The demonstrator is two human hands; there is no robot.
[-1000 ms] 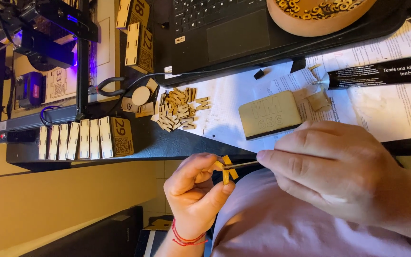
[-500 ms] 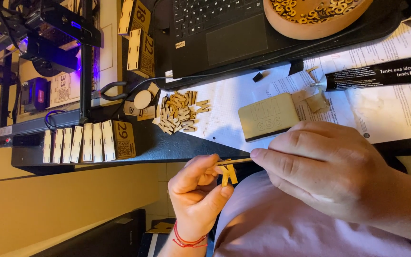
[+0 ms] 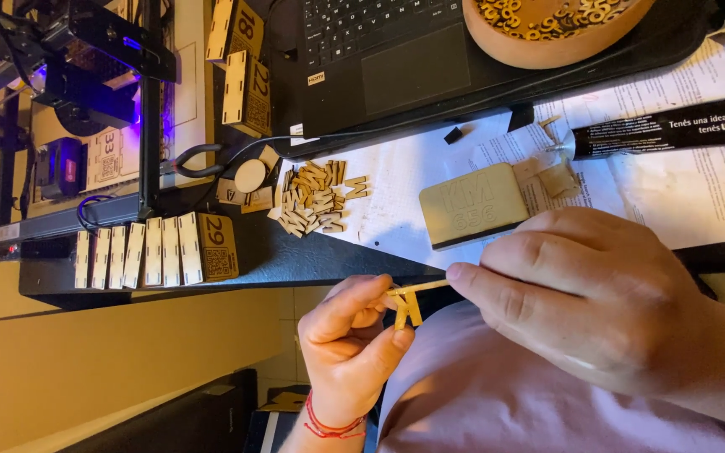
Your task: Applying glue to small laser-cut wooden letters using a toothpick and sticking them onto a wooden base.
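From the head camera, the left hand (image 3: 350,348) sits low in the middle of the frame, fingers pinched shut on a small wooden letter (image 3: 405,307). The right hand (image 3: 585,306) comes in from the right, closed narrowly around a thin stick (image 3: 421,288) whose tip touches the letter. Both hover just off the table edge, above a lilac shirt (image 3: 497,403).

A black glue tube (image 3: 673,127) with white print lies along the right edge, on printed paper sheets (image 3: 698,193). Just left of it rests a tan rectangular plaque (image 3: 473,204) with raised characters, and further left a heap of cut wooden letters (image 3: 312,197). At centre left a row of pale numbered wooden tags (image 3: 148,250) stands on edge; the end one shows a dark square code. Two more numbered tags (image 3: 241,50) lie at the upper middle. A round bowl (image 3: 547,29) of wooden rings fills the top right, resting on a black laptop (image 3: 379,50).

The surface is a dark table (image 3: 295,256). Upper left, a black-framed machine (image 3: 86,75) glows violet. Below the table, a plain ochre wall (image 3: 111,361) fills the lower left.
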